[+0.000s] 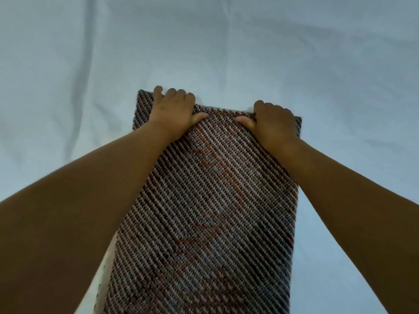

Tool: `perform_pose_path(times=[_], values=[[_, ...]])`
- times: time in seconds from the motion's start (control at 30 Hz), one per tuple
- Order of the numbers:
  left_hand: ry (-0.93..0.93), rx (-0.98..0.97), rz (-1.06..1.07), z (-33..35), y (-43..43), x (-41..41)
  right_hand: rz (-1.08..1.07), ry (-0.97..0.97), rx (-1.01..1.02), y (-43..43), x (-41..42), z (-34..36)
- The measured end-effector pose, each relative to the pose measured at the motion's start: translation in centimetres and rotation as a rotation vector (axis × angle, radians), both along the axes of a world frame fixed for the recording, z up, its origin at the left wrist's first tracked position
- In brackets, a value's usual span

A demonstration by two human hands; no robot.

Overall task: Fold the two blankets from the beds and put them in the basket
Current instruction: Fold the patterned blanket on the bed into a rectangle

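While both bare arms reach forward, the left hand [174, 112] and the right hand [275, 124] grip the far edge of the folded knitted blanket [204, 211], 1 near each far corner. On each hand the fingers [172, 92] curl down over that edge, their tips hidden behind it, and the thumb lies flat on the top face, the 2 thumbs pointing toward each other with cloth between them. The blanket, diagonally striped in brown, white, rust and blue, lies as a long narrow strip on the wrinkled pale blue bed sheet [90, 53], running from the hands back toward the person
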State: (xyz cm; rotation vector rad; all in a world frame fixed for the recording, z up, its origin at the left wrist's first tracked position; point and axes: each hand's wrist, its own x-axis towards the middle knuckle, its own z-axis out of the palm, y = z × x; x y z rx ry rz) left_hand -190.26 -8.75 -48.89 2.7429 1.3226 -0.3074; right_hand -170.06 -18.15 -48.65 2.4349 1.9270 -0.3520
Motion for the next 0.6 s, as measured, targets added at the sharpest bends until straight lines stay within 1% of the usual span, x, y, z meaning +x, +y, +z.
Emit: perform_pose_path(times=[0.07, 0.13, 0.27, 0.33, 0.4, 0.5, 0.6], values=[[-0.038, 0.072, -0.040, -0.5, 1.1, -0.3, 0.050, 0.027, 0.015, 0.8, 0.8, -0.5], [-0.064, 0.118, -0.032, -1.3, 2.1, -0.2, 0.058, 0.021, 0.060, 1.8, 1.8, -1.1], [-0.066, 0.115, 0.033, -3.6, 1.9, 0.3, -0.048, 0.049, 0.136, 1.6, 2.2, -3.6], [-0.026, 0.115, 0.022, -3.8, 1.9, 0.3, -0.070, 0.022, 0.208, 0.9, 1.9, -4.6], [0.056, 0.118, 0.025, -2.9, 2.6, 0.2, -0.085, -0.017, 0.254, 0.6, 1.9, -4.3], [0.153, 0.104, 0.075, -1.6, 3.3, -0.9, -0.034, -0.034, 0.241, -0.4, 2.5, -3.6], [0.098, 0.097, 0.144, -1.3, 4.2, -2.9, 0.027, -0.068, 0.182, -1.5, 3.5, -3.4]])
